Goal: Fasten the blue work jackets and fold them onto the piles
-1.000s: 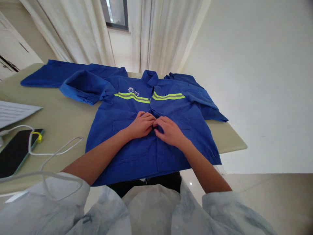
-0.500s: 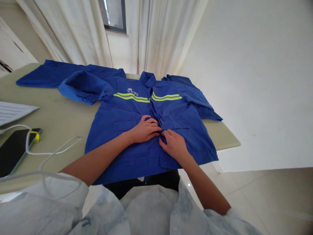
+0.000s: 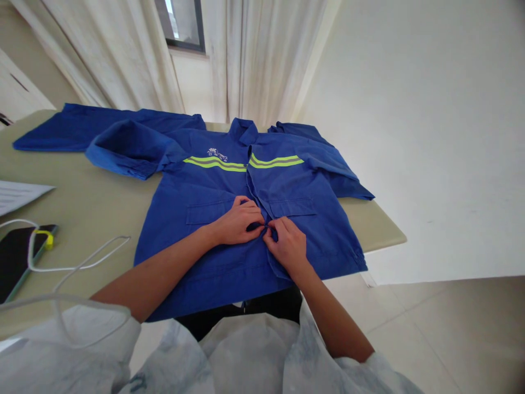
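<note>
Jacket, blue workwear with lime reflective stripes, is lying face up on a beige table, collar pointing to 12 o'clock, sleeves folded out at 10 and 2 o'clock. Left hand is resting on the jacket front just under the chest pocket, fingers curling inward, and right hand is sitting just beside it, fingers bunched. Both are pinching the front opening from either side, fingertips nearly touching at the center; a small dark bit between them could be a button, too small to tell. Pale sleeves are covering both upper arms at 6 o'clock. Further out at 9 o'clock, a black phone with a white cable and a yellow clip is lying on the table, papers just above it. Curtains are hanging at 12 o'clock around a window, tile floor showing at 4 o'clock.
</note>
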Available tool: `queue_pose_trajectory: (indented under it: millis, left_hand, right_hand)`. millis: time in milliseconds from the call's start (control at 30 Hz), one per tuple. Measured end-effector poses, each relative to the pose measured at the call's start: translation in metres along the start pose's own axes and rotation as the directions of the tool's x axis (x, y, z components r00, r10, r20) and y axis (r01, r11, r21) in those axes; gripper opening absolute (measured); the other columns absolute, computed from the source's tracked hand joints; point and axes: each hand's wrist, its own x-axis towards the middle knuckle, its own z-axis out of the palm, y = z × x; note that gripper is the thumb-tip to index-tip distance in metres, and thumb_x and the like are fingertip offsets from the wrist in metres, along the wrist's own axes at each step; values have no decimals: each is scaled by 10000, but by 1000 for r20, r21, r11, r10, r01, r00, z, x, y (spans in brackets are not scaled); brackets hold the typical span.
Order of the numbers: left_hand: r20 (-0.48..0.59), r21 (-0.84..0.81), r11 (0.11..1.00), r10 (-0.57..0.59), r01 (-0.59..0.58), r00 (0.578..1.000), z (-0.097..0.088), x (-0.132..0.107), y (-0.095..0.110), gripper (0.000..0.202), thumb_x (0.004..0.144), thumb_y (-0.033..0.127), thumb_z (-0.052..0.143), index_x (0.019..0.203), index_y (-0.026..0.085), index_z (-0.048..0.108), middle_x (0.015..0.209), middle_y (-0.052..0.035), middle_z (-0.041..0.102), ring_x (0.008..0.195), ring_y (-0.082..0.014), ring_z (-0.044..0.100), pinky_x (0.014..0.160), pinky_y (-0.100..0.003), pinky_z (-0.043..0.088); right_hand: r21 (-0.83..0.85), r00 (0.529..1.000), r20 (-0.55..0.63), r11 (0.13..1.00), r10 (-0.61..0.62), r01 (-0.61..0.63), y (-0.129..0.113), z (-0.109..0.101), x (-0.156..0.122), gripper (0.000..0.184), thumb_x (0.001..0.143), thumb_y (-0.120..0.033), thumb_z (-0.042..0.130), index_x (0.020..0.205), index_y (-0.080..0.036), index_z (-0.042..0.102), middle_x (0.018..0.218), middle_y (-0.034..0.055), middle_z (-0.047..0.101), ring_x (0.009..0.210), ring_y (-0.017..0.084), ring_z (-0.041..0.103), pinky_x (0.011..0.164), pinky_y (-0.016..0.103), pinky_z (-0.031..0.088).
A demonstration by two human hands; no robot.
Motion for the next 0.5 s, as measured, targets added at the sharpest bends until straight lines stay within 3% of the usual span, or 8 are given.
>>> queue_pose_trajectory:
  millis: [267, 500]
  left_hand:
    - [-78, 19, 998, -57, 59, 995, 3, 2, 4, 166, 985, 309, 586, 864, 237, 673, 787, -5, 700, 882, -203, 620, 1028, -457, 335]
    - [-174, -10, 995, -100, 100, 980, 2, 1, 3, 188, 977, 295, 572, 825, 226, 658, 735, 4, 674, 778, -178, 612, 964, -434, 381]
  right_hand:
    - [-65, 994, 7, 992, -109, 109, -1, -7, 2, 179, 1023, -200, 555, 929, -231, 704, 916, 89, 692, 891, 248, 612, 820, 376, 446]
    - [-278, 993, 23, 954, -112, 115, -21, -13, 20, 169, 1003, -184, 573, 858, -215, 654, 880, 113, 646, 868, 282, 563, 760, 408, 386]
